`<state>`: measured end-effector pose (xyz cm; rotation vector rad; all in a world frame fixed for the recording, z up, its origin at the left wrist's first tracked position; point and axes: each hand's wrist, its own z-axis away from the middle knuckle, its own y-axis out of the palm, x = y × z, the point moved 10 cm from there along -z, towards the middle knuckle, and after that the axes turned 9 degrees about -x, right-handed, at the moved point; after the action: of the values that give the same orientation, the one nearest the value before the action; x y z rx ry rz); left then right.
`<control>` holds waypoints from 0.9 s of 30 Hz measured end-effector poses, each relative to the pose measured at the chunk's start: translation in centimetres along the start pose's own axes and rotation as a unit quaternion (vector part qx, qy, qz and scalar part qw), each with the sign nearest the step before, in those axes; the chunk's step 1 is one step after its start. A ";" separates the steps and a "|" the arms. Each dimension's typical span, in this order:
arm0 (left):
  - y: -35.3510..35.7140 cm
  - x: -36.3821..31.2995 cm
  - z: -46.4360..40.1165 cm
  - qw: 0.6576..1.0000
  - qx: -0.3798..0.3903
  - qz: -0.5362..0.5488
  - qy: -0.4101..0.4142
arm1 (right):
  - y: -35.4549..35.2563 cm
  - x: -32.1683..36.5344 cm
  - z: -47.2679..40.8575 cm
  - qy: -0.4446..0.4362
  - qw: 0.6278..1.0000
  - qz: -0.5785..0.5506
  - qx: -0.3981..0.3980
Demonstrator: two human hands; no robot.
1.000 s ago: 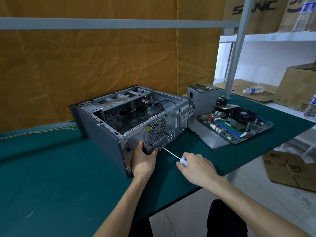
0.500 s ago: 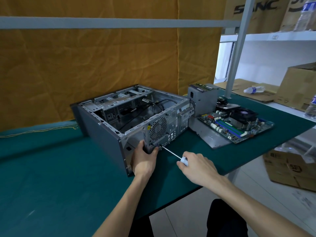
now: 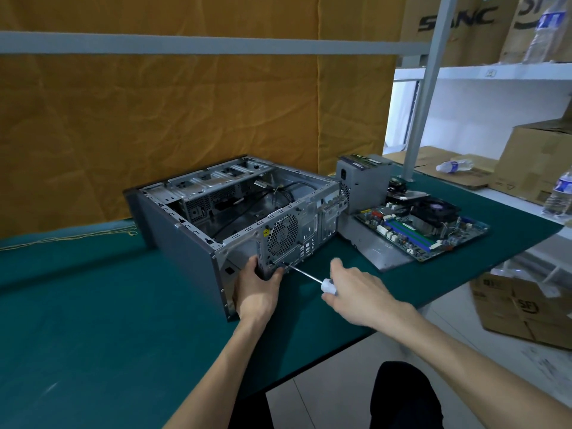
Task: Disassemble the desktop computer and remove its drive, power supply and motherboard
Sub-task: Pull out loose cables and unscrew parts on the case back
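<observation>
The grey computer case (image 3: 182,243) lies on its side on the green table, its top open and only cables and empty bays showing inside. My left hand (image 3: 258,292) grips the lower edge of its rear panel beside the fan grille (image 3: 282,235). My right hand (image 3: 360,292) holds a screwdriver (image 3: 309,277) by its white handle, index finger lifted; the tip sits at the rear panel's bottom near my left fingers. To the right of the case stands the power supply (image 3: 365,184). The motherboard (image 3: 424,226) lies flat on a grey metal panel (image 3: 376,246), with a drive (image 3: 402,193) behind it.
The table's (image 3: 93,320) right edge runs just past the motherboard. Beyond it are white shelves with cardboard boxes (image 3: 538,162) and water bottles (image 3: 453,165). Another box (image 3: 523,308) sits on the floor. A grey post (image 3: 424,85) rises behind the power supply.
My right hand has shifted its hold on the screwdriver handle, with the index finger now raised. My left hand and the case stay where they were.
</observation>
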<state>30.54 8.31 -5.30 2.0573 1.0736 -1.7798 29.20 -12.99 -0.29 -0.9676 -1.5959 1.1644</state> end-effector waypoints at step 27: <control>0.0 -0.2 0.4 1.000 0.005 0.013 0.003 | -0.5 1.9 0.3 -0.033 0.984 0.116 -0.128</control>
<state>30.25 8.02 -5.18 2.0734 1.0373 -1.7716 28.37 -11.39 0.55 -1.3233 -1.7510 1.1745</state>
